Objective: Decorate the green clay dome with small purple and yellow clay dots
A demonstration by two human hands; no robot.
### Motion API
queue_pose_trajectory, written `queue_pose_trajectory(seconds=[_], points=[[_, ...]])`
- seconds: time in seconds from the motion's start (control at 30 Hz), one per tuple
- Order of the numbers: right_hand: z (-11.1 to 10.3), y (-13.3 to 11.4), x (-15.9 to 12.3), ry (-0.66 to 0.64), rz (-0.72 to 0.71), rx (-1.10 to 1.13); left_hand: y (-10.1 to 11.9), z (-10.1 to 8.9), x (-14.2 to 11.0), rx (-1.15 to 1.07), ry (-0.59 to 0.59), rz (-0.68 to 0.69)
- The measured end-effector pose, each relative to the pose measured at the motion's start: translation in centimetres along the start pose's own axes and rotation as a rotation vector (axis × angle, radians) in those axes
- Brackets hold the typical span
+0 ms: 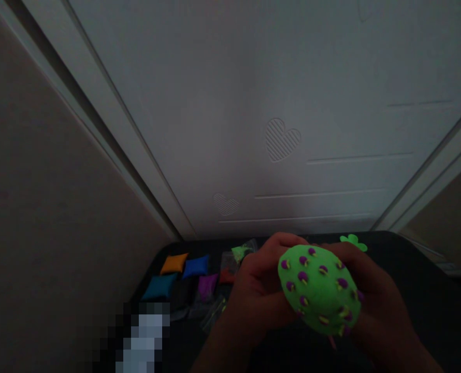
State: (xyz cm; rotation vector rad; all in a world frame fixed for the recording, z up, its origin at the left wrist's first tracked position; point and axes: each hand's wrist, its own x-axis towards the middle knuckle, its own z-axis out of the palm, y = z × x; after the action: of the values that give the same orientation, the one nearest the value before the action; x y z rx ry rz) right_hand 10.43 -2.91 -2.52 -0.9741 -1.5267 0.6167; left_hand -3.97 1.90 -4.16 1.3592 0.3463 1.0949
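A bright green, rounded clay piece (318,292) is held up close to the camera, above the dark table. Small purple dots and yellow bits stud its surface. My left hand (259,287) closes around its left side, with thumb and fingers curled. On the other side my right hand (376,290) grips it too, its fingertips mostly hidden behind the piece. Below it a small pinkish tip (332,342) pokes out; what it belongs to is hidden.
Orange (174,263), blue (196,266), teal (159,286) and purple (207,286) packets lie on the dark table (285,357) at left, near clear bags (215,313). A green flower-shaped piece (354,242) sits at the back right. A white door (234,103) stands behind.
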Motion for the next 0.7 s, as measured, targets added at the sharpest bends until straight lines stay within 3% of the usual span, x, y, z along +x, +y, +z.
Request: queue_pose_trajectory(seconds=[0.37, 0.57, 0.7], points=[[0.28, -0.57, 0.21, -0.001, -0.072, -0.045, 0.63, 0.05, 0.13, -0.041, -0.046, -0.043], [0.16, -0.63, 0.05, -0.011, -0.106, -0.087, 0.77, 0.23, 0.63, -0.009, -0.046, 0.07], [0.14, -0.6, 0.15, 0.004, -0.149, -0.111, 0.73, 0.31, 0.53, -0.071, -0.05, 0.023]])
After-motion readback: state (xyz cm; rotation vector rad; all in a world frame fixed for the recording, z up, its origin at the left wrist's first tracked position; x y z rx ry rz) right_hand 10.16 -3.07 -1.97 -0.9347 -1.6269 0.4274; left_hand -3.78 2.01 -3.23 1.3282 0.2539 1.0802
